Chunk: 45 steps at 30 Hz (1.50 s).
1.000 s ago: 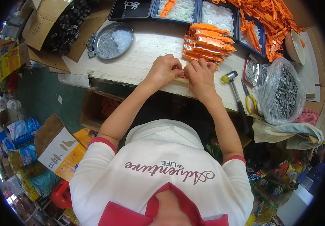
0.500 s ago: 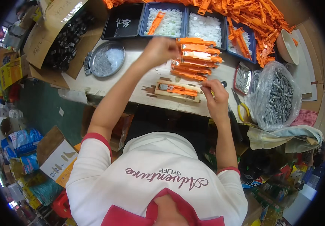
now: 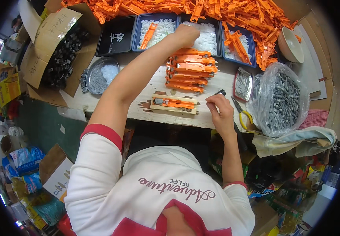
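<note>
My left hand (image 3: 186, 36) reaches across the table to the tray of small white plastic pieces (image 3: 208, 34); its fingers are curled in, and what they hold, if anything, is hidden. Below that arm lies a stack of orange plastic tool bodies (image 3: 191, 70) with metal tips. A wooden jig (image 3: 163, 107) near the table's front edge holds one orange body (image 3: 178, 103) with a grey metal part at its left end. Just right of the jig is my right hand (image 3: 222, 112), fingers bent and drawn together; anything between them is too small to make out.
Pliers with yellow handles (image 3: 245, 118), a tin of small metal parts (image 3: 242, 84) and a bag of grey metal parts (image 3: 283, 102) lie at right. Leftward are a round metal dish (image 3: 99, 84), a black tray (image 3: 109, 47) and a carton (image 3: 56, 35). Orange pieces pile behind.
My left hand has moved from the orange stack away from me to the tray of white pieces. My right hand has shifted slightly nearer me, and stays beside the jig.
</note>
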Tool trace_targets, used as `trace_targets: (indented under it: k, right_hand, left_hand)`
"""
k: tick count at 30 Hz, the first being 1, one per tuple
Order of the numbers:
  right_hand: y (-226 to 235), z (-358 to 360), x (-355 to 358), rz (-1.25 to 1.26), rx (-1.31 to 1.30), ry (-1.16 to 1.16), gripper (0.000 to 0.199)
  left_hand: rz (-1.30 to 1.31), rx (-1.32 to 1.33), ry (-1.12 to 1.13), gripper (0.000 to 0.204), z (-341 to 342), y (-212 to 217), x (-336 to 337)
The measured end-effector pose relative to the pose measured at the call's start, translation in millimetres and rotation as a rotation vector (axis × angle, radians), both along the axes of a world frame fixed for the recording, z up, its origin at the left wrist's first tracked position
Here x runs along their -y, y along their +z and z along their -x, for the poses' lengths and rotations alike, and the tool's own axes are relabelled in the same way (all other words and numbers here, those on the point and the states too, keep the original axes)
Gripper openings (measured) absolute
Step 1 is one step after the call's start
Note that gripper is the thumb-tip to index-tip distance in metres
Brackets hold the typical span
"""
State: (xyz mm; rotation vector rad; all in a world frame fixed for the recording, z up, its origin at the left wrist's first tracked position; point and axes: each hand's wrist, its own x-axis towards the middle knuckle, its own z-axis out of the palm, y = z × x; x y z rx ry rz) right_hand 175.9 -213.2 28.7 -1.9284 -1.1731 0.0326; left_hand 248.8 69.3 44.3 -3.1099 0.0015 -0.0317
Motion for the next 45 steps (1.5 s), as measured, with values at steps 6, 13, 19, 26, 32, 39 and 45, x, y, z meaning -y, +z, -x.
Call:
trace_targets:
  k: [6,13,19,26,32,39,45]
  right_hand:
    - [4,4,4,-0.077,-0.187,-0.02,0.006]
    - [9,15,-17,-0.302,-0.578,0.091,0.005]
    - [10,35,-37,-0.225,-0.548,0.18,0.008]
    - [13,45,-41,-0.19,-0.529,0.174,0.009]
    - [17,47,-43,-0.153,-0.502,0.154,0.01]
    - [13,46,-48,-0.065,-0.38,0.2,0.005]
    - [10,54,-53,-0.121,0.004,0.075,0.006]
  left_hand:
    - [0.86,0.378,0.124,0.009,46,15,-7]
    - [1.832,0.238,0.179,0.02,173,5,80]
    - [2.001,0.225,0.171,0.018,217,-21,104]
    - [1.989,0.21,0.136,0.017,228,-21,106]
    - [2.012,0.295,0.136,0.014,230,-29,110]
    - [2.005,0.355,0.172,0.012,233,-39,111]
    - [2.104,0.429,0.246,0.007,233,-47,108]
